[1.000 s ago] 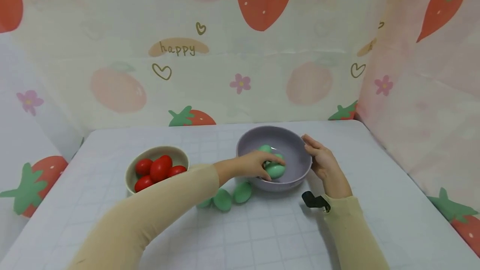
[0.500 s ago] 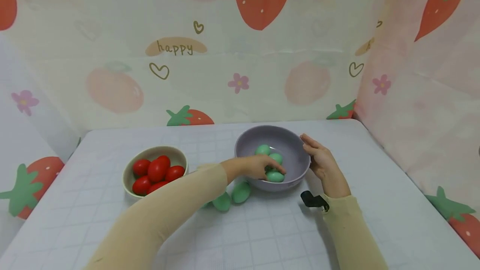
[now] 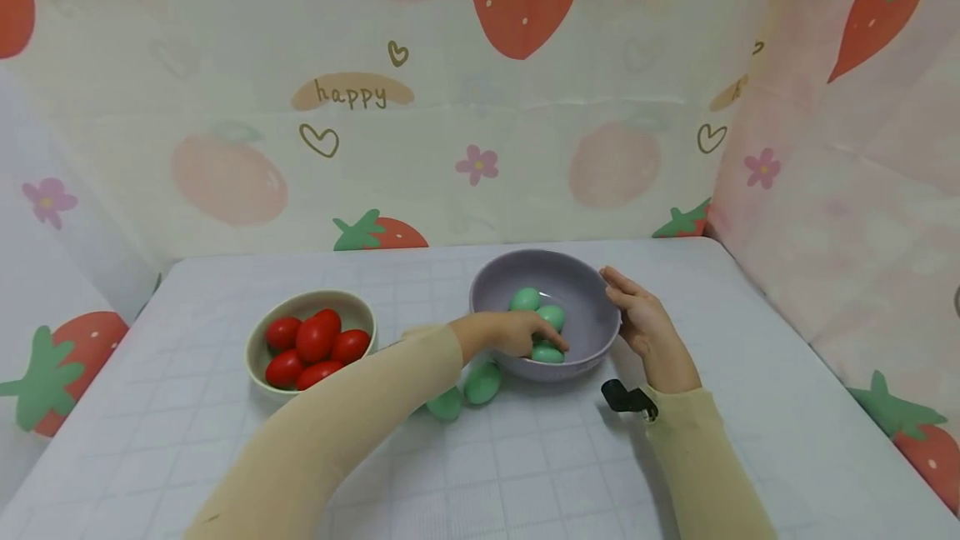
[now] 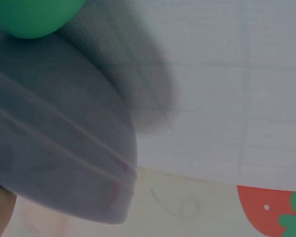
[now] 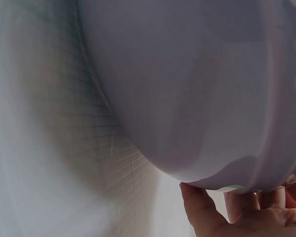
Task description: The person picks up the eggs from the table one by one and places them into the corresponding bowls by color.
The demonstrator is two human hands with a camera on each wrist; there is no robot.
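Inside the purple bowl (image 3: 592, 319), several green eggs (image 3: 525, 299) lie together. My left hand (image 3: 513, 333) reaches over the near left rim, its fingers touching the nearest green egg in the bowl, without a grip around it. My right hand (image 3: 648, 325) rests against the bowl's right outer wall. In the right wrist view its fingertips (image 5: 195, 195) press on the outside of the bowl (image 5: 177, 89). The left wrist view shows the bowl's outer side (image 4: 64, 133) and a green egg (image 4: 37, 15) next to it; the left fingers are out of that view.
A cream bowl (image 3: 258, 348) with several red eggs (image 3: 318, 336) stands on the left of the white table (image 3: 525, 457). Green eggs (image 3: 483, 383) lie on the tabletop before the purple bowl, partly behind my left sleeve. A strawberry-printed cloth (image 3: 480, 107) hangs behind.
My left hand has lowered the green egg into the bowl and loosened its fingers, shifting slightly. The right hand has stayed against the bowl.
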